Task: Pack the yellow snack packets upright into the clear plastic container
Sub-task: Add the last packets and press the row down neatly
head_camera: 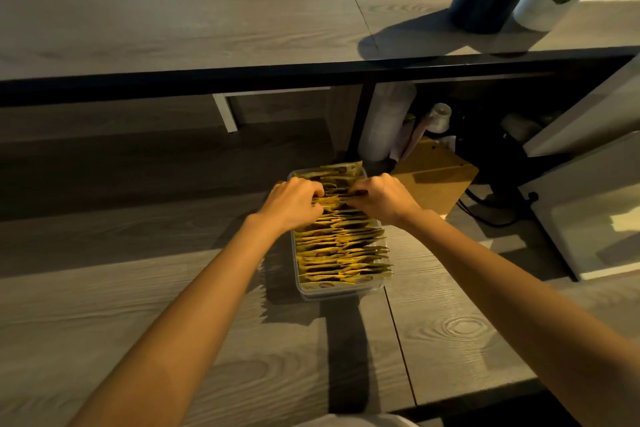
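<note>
The yellow snack packets [341, 246] are seen standing on edge in a long row inside the clear plastic container [341, 291], which is set on the wooden counter [138, 288] at the centre of the frame. The packets are judged to be light, thin and pliable, with slick film that may slide packet against packet. They are best taken by the top edges, where the seal is likely stiffest, and a hard squeeze on the middle is better avoided. Both forearms are stretched forward from the lower corners of the frame and converge over the upper half of the container. The left hand [294, 199] and the right hand [381, 196] are held knuckles up, fingers curled onto the top edges of a few packets, which are pinched between them.
</note>
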Tool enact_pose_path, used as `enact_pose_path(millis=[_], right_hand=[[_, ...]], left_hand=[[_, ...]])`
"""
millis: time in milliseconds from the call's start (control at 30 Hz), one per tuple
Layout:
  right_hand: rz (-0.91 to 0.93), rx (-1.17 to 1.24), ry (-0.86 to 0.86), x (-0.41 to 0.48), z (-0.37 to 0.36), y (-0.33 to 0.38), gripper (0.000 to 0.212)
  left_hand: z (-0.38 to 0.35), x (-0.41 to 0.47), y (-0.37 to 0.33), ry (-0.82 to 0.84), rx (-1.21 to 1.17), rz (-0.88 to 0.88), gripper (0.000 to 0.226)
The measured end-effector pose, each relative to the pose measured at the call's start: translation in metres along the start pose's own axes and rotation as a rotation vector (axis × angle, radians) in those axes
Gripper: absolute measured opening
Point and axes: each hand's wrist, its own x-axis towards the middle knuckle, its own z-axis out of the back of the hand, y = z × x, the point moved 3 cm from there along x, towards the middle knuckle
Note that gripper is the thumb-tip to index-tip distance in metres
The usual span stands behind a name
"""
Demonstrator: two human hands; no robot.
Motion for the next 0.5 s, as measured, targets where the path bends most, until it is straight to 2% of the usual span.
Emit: enact_pose_path(millis=[100, 167, 300, 500], right_hand=[[-0.022, 0.007, -0.148, 0.002, 0.011, -0.002, 0.026], [-0.026, -0.027, -0.201, 0.008, 0.017, -0.001, 0.031], [0.025, -0.085, -0.034, 0.024, 0.010, 0.000, 0.046], [0.006, -0.133, 0.072, 0.035, 0.000, -0.001, 0.039]], left_hand=[[0.011, 0.002, -0.002, -0.198, -0.049, 0.014, 0.027], [0.013, 0.005, 0.000, -0.221, -0.034, 0.035, 0.032], [0.006, 0.014, 0.004, -0.039, -0.011, 0.088, 0.034], [0.001, 0.022, 0.010, 0.086, -0.049, 0.186, 0.030]])
